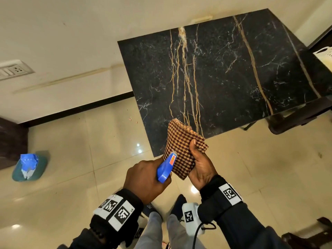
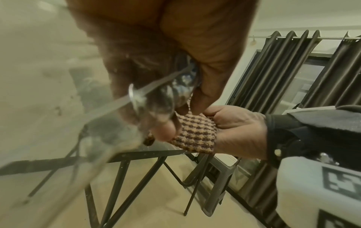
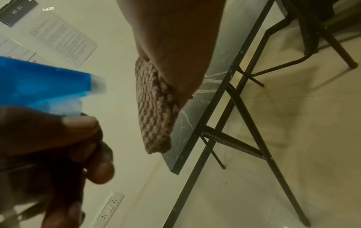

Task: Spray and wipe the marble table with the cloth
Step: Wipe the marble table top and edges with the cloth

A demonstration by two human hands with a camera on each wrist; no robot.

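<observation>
The black marble table [image 1: 224,72] with gold and white veins stands ahead of me. My left hand [image 1: 143,178] grips a spray bottle [image 1: 166,167] by its blue trigger head, nozzle close to the cloth. My right hand [image 1: 201,166] holds a folded brown-and-tan checked cloth [image 1: 181,144] upright over the table's near corner, thumb on its front. In the left wrist view the bottle's clear body [image 2: 152,98] hangs below my left hand [image 2: 156,38], beside the cloth [image 2: 195,134]. The right wrist view shows the blue head [image 3: 43,83] facing the cloth [image 3: 154,111].
The table stands on thin black folding legs [image 3: 240,117] over a glossy tiled floor. A green bin with a blue liner [image 1: 28,168] sits on the floor at left. A dark chair [image 1: 294,119] and a white basket [image 1: 325,54] are at the right.
</observation>
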